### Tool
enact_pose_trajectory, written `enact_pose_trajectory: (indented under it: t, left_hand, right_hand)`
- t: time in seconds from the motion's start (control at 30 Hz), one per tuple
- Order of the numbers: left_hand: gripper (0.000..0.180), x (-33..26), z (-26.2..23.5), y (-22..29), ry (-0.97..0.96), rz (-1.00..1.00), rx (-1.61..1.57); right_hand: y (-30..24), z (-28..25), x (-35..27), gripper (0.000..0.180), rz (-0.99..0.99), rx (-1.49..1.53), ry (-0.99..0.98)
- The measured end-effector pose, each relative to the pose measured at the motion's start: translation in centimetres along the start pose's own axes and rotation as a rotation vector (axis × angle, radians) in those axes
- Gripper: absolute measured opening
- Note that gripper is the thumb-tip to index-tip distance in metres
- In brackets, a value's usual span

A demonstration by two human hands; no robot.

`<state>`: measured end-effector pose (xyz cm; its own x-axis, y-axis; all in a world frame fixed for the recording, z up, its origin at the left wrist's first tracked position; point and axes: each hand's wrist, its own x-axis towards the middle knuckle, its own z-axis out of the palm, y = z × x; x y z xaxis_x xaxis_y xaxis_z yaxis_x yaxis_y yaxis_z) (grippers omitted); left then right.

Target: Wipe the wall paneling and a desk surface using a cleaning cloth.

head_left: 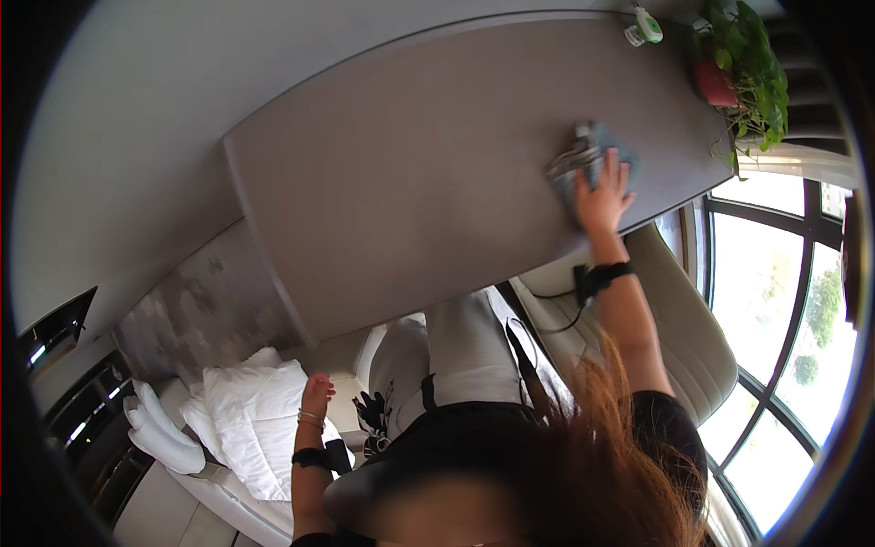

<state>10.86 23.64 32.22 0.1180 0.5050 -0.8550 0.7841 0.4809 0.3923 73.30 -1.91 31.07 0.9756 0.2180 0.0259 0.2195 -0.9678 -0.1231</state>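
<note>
My right hand [603, 196] lies flat with its fingers spread on a bunched grey-blue cloth [591, 150]. The cloth rests on the right part of a broad grey-brown tabletop [410, 155] and looks slightly smeared by motion. My left hand [317, 394] is away from the table, low beside my body, with its fingers curled in and nothing visible in them. A white bedding bundle [251, 419] is the nearest thing to it.
At the table's far right corner stand a white and green bottle [645, 27] and a leafy plant in a red pot [715, 84]. A beige padded chair [674, 319] is tucked by the near right edge, next to tall windows [775, 273]. A screen [56, 330] is at left.
</note>
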Motion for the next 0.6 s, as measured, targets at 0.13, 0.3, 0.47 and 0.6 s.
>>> enact_pose_trajectory:
  t: [0.13,0.3,0.47,0.6]
  left_hand:
    - [0.019,-1.9,-1.2,-2.8,0.026,-0.077,-0.106]
    - [0.018,-4.6,-3.7,-7.7,-0.012,-0.226,0.056]
    - [0.024,-1.2,-8.6,-9.6,-0.052,-0.313,-0.029]
    - [0.018,3.9,-14.3,-7.1,-0.120,-0.220,-0.055]
  right_hand:
    - [-1.5,0.4,9.3,0.063,0.421,0.045,-0.059]
    - [-14.6,1.9,13.8,0.060,0.350,0.117,-0.005]
    - [-34.6,4.3,8.4,0.067,0.093,0.160,0.007]
    - [-45.7,5.1,-4.5,0.064,-0.275,0.137,0.003]
